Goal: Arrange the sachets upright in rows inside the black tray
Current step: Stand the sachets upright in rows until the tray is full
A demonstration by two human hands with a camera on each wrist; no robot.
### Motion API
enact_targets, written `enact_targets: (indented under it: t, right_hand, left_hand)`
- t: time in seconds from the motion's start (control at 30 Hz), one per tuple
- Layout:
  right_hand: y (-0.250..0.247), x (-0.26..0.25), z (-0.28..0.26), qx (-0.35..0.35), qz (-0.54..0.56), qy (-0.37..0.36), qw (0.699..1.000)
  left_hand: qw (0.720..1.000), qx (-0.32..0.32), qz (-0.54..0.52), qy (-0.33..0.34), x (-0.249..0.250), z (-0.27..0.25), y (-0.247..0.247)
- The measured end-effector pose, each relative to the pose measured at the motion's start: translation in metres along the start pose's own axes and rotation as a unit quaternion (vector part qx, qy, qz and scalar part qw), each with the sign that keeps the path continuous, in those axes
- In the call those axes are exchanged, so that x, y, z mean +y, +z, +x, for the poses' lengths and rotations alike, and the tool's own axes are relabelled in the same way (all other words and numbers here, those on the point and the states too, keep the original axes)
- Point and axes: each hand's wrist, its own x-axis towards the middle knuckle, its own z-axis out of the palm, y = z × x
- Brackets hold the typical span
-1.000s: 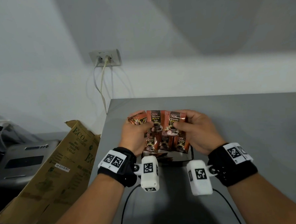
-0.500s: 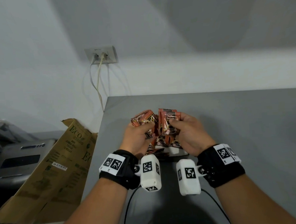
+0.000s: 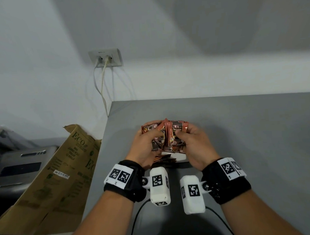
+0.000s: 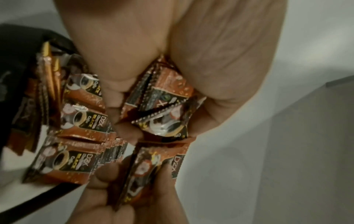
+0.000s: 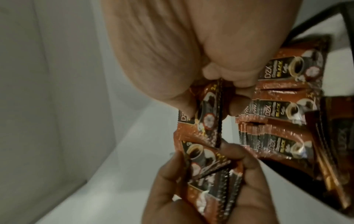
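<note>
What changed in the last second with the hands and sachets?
The left hand and right hand closed inward, gathering the fanned-out held sachets into a tight bunch. Both still grip them above the black tray; the rows standing in it look unchanged.

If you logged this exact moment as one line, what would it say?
left hand: holds sachets | right hand: holds sachets | black tray: rows of sachets standing | step: bunches above tray, not yet placed
</note>
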Motion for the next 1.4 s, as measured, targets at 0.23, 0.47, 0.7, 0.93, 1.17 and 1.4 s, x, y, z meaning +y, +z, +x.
enact_targets:
  t: [0.23, 0.47, 0.7, 0.93, 1.17, 1.4]
  right_hand:
    - [-0.001, -0.003, 0.001, 0.024, 0.030, -0.004, 0.999]
    - [0.003, -0.004, -0.001, -0.028, -0.028, 0.013, 0.999]
    - [-0.019, -0.017, 0.010, 0.007, 0.085, 0.052, 0.995]
    - [0.000, -0.003, 0.006, -0.026, 0.022, 0.064, 0.997]
    - [-0.008, -0.021, 0.019, 0.025, -0.012, 0.000, 1.000]
    - [-0.004, -0.011, 0.014, -0.021, 0.066, 0.070, 0.995]
  left_hand:
    - [0.999, -0.008, 0.033, 0.040, -0.001, -0.004, -0.006]
    - [0.998, 0.021, -0.042, 0.042, -0.010, -0.001, 0.000]
    - [0.989, 0.058, -0.137, 0.012, -0.006, 0.002, -0.007]
    - [0.987, 0.075, -0.128, 0.055, -0.006, 0.006, 0.009]
    - [0.999, 0.010, 0.025, 0.037, 0.000, 0.001, 0.004]
    - [0.996, 0.059, -0.056, 0.042, 0.000, 0.009, 0.005]
